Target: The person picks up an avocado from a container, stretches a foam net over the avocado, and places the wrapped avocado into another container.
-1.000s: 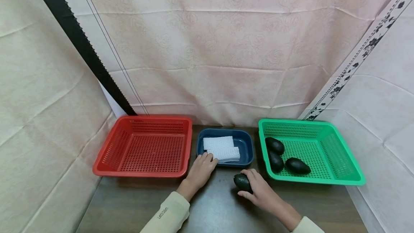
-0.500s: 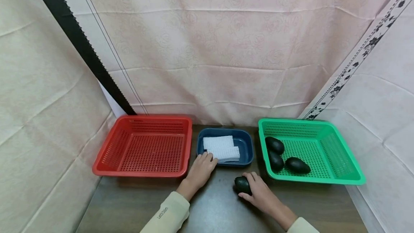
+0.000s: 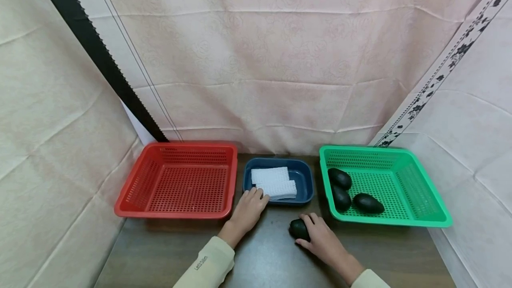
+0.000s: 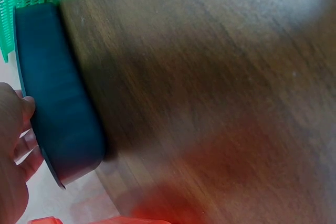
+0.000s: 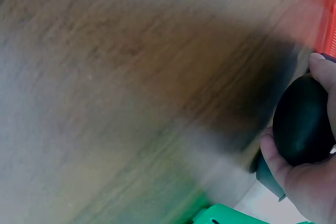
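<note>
My right hand (image 3: 322, 241) grips a dark avocado (image 3: 298, 230) low over the table, between the blue tray and the green basket. In the right wrist view, thumb and fingers curl round the avocado's (image 5: 300, 121) sides. My left hand (image 3: 249, 210) rests at the front left rim of the small blue tray (image 3: 306, 183), its fingertips right by the white foam net sleeves (image 3: 276, 189) stacked inside. Seen from the left wrist, loosely bent fingers (image 4: 29, 163) touch the tray's rim. Three more avocados (image 3: 368, 203) lie in the left part of the green basket (image 3: 416, 223).
A red basket (image 3: 174, 214) with nothing in it stands left of the blue tray. All three containers line the back of the brown wooden table (image 3: 264, 261). Pale cloth curtains (image 3: 280, 57) hang behind and on both sides.
The right hand has shifted slightly down and to the left with the avocado, and its hold looks a little altered. The left hand, tray and baskets stay put.
</note>
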The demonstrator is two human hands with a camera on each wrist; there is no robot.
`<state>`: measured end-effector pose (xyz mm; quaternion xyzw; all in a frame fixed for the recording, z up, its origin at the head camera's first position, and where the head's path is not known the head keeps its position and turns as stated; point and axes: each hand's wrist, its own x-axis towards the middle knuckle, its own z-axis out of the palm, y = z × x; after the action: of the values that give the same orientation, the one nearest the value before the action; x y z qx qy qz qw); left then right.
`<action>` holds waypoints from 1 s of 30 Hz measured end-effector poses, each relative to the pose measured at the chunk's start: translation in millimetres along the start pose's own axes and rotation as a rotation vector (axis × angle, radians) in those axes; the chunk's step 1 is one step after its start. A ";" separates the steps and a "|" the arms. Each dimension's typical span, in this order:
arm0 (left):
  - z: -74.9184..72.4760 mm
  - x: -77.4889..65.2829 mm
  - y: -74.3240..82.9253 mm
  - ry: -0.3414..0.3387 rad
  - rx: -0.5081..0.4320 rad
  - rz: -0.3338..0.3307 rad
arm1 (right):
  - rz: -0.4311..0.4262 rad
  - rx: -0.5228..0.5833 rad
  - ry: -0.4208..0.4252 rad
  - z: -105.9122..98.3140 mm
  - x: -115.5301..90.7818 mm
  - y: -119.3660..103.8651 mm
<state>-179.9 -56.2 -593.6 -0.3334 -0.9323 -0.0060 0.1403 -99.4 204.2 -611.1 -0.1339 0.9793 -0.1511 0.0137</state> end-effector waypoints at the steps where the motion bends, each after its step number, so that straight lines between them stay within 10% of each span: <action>1: 0.1 0.2 -0.2 0.002 -0.003 0.000 | 0.003 -0.001 -0.005 1.2 0.0 0.2; 30: 2.4 0.2 -0.4 -0.007 -0.005 -0.008 | 0.041 -0.025 -0.016 10.4 3.3 4.3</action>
<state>-180.9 -56.2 -595.8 -0.3299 -0.9341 -0.0075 0.1360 -103.0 204.2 -622.2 -0.1151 0.9835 -0.1377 0.0231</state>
